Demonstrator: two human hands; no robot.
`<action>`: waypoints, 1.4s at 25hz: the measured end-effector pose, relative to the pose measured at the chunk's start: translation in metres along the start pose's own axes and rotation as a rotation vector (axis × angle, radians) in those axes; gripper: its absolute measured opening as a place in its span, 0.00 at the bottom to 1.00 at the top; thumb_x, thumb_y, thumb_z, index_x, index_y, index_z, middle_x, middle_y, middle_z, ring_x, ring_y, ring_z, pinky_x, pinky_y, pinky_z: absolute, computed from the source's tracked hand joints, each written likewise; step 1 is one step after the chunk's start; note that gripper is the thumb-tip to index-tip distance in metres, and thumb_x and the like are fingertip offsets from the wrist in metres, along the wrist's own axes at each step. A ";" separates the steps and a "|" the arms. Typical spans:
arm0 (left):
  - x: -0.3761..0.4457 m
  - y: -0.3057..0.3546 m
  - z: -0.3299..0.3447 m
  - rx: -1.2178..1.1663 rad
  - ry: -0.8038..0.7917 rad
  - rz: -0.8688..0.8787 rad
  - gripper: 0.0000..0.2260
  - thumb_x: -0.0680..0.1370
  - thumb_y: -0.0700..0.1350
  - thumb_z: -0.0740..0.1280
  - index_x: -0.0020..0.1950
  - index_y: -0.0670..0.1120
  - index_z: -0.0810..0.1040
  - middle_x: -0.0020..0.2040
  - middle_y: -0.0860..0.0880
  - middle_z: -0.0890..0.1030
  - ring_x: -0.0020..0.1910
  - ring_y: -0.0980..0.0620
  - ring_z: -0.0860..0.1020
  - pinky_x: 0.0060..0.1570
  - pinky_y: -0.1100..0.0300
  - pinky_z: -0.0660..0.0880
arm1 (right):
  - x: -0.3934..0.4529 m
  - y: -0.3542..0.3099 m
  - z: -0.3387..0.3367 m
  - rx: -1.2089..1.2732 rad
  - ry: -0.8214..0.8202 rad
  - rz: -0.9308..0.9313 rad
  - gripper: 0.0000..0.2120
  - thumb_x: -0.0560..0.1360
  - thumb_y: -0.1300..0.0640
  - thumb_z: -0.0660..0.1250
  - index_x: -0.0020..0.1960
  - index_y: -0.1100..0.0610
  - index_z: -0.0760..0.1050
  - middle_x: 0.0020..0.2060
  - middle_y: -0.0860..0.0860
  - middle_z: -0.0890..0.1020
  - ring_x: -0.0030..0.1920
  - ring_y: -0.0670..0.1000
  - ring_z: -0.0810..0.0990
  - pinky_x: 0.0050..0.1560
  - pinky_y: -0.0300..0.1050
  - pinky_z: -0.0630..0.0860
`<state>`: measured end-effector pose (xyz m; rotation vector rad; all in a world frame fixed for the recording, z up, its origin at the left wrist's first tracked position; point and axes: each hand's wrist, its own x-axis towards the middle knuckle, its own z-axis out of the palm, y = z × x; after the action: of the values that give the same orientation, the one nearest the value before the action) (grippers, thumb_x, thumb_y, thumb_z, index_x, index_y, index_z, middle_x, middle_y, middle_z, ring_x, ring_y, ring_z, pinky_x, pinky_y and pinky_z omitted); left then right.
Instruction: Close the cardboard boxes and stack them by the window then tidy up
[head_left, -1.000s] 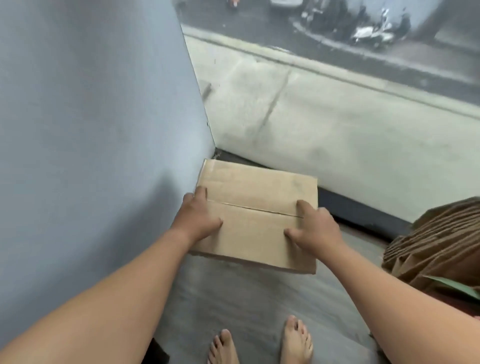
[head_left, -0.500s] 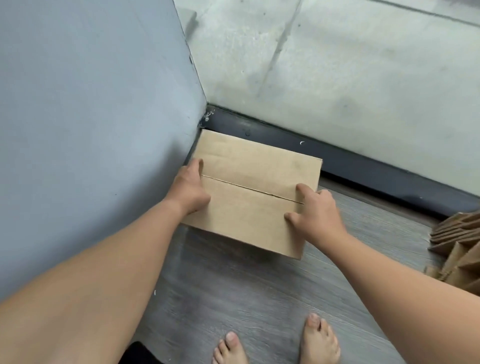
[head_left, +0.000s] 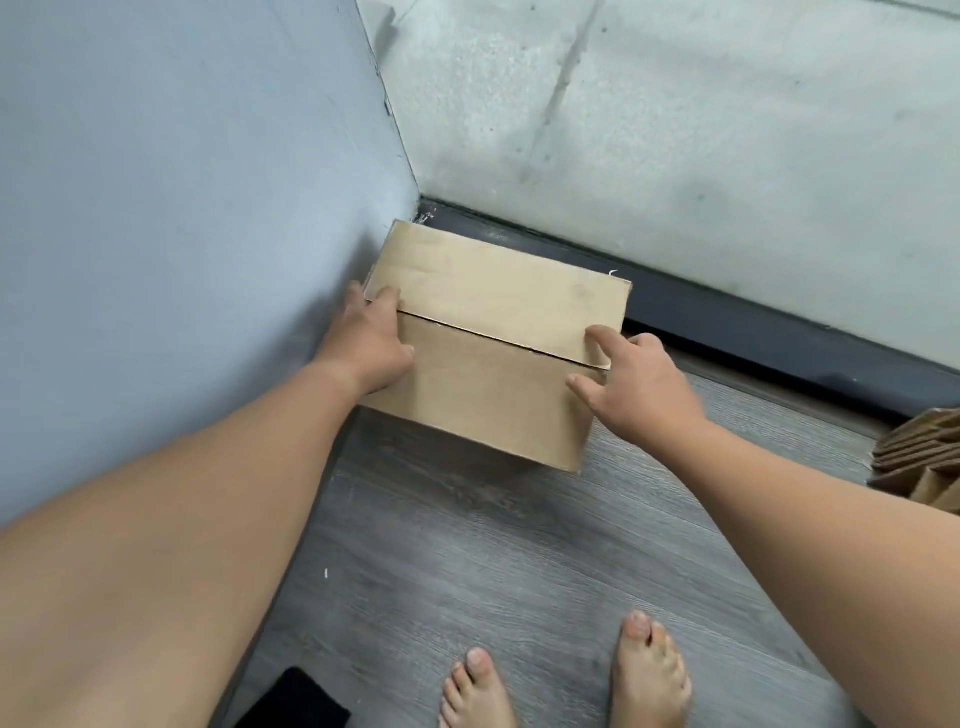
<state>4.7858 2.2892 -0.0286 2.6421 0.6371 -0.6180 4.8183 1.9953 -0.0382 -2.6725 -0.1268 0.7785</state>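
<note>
In the corner where the pale blue painted wall (head_left: 182, 208) meets the dark metal window track (head_left: 753, 332), a closed brown cardboard box (head_left: 493, 364) sits low, apparently on the grey wood-grain floor (head_left: 493, 561). Its left side lies close against the wall and its far edge runs just beside the track. Its two top flaps meet in a straight seam across the lid.

The left hand (head_left: 371, 343) grips the left end, wedged between box and wall, thumb curled over the top by the seam. The right hand (head_left: 639, 384) is spread and relaxed at the right end, thumb and forefinger resting lightly on the lid; I cannot tell whether the other fingers touch the side.

The box looks light, since it is small. The walls look stiff, but the untaped flaps would likely give if pressed in the middle. The matte card should offer good friction. The two short ends, low down, seem the soundest hold, not the flap edges.

Room is tight on the left and at the back. The near and right sides are open across the floor, apart from a pile of flattened brown corrugated cardboard (head_left: 919, 457) at the right edge and the person's bare feet (head_left: 649, 670) nearer in. A black object (head_left: 296, 701) lies by the left arm.
</note>
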 end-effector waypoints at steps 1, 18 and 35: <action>-0.010 0.008 -0.008 0.000 -0.002 0.006 0.26 0.74 0.46 0.70 0.71 0.45 0.68 0.73 0.38 0.61 0.71 0.36 0.67 0.69 0.49 0.68 | -0.007 0.000 -0.012 -0.019 0.028 0.011 0.26 0.75 0.36 0.64 0.70 0.40 0.64 0.60 0.53 0.71 0.58 0.60 0.77 0.52 0.55 0.75; -0.301 0.239 -0.295 -0.036 0.010 0.391 0.27 0.80 0.57 0.61 0.76 0.49 0.65 0.72 0.47 0.72 0.68 0.46 0.72 0.60 0.52 0.72 | -0.302 -0.020 -0.369 0.074 0.197 0.207 0.35 0.74 0.30 0.55 0.76 0.45 0.65 0.73 0.46 0.71 0.70 0.55 0.71 0.65 0.58 0.70; -0.620 0.500 -0.332 0.031 -0.107 1.085 0.19 0.79 0.58 0.66 0.60 0.45 0.80 0.60 0.43 0.82 0.58 0.45 0.79 0.55 0.56 0.74 | -0.722 0.145 -0.483 0.331 0.726 0.630 0.31 0.71 0.31 0.61 0.69 0.45 0.75 0.66 0.52 0.79 0.65 0.59 0.77 0.65 0.50 0.72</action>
<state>4.6454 1.8002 0.6682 2.4506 -0.8161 -0.3967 4.4647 1.5793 0.6535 -2.4831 0.9614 -0.0751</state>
